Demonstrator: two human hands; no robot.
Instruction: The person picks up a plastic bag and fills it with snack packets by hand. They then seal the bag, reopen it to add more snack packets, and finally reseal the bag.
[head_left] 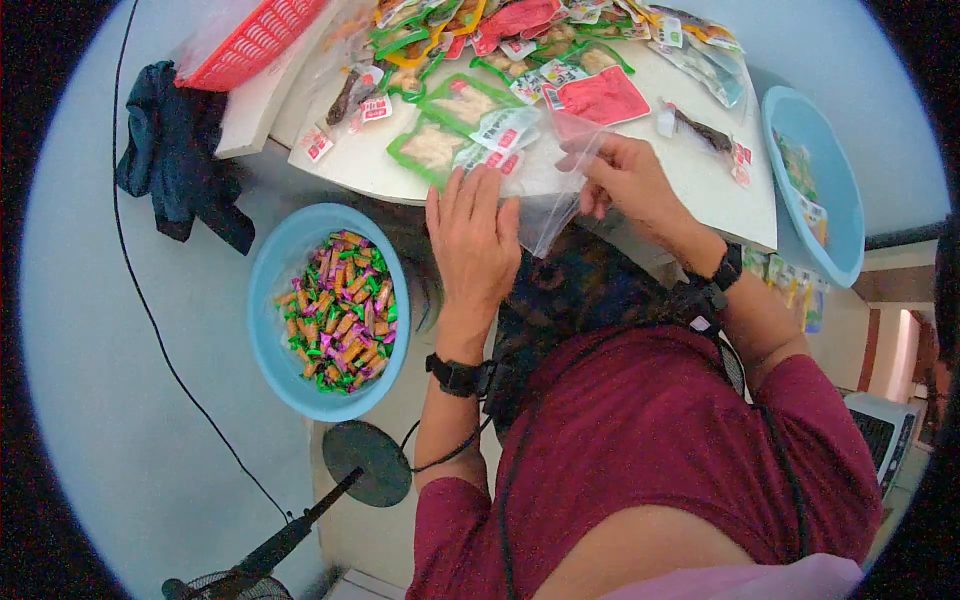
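My right hand (630, 185) pinches the upper edge of a clear plastic bag (548, 215) at the table's front edge. My left hand (472, 235) lies with its fingers stretched out beside the bag, fingertips at the lower of two green-edged snack packets (428, 146). The other green-edged packet (462, 102) lies just behind it. A red packet (602, 95) rests behind the bag, and a small packet with dark contents (703, 132) lies to the right of my right hand. Whether the bag holds anything is hard to make out.
Mixed snack packets (515, 30) are heaped at the back of the white table (350, 165). A blue tub (403, 300) of wrapped sweets stands at left, another blue tub (850, 200) at right. A red basket (250, 45), dark cloth (175, 150) and fan (270, 550) are at left.
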